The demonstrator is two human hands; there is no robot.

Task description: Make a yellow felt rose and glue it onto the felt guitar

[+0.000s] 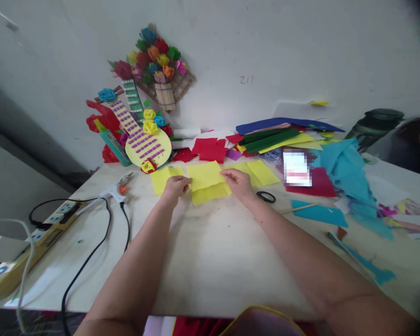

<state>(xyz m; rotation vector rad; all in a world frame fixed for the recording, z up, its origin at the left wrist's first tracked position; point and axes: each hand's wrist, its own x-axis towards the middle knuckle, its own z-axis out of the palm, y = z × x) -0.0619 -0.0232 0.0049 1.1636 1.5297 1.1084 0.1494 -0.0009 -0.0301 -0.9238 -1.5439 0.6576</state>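
Observation:
A yellow paper piece (206,176) is held up between both hands, in the middle of the table. My left hand (177,186) pinches its left edge. At its upper right edge, my right hand (240,184) grips it between thumb and fingers. Below and behind it lies another yellow sheet (208,193). More yellow paper lies on either side, one creased piece at the left (159,181) behind my left hand and one at the right (262,172). Black scissor handles (266,196) show just right of my right hand.
A glue gun (115,192) and power strip (52,224) with cables lie at the left. Paper-flower crafts (149,144) stand against the wall. Coloured papers (210,148) line the back. A lit phone (297,168), blue paper (318,213) and a wooden stick (299,208) are at the right.

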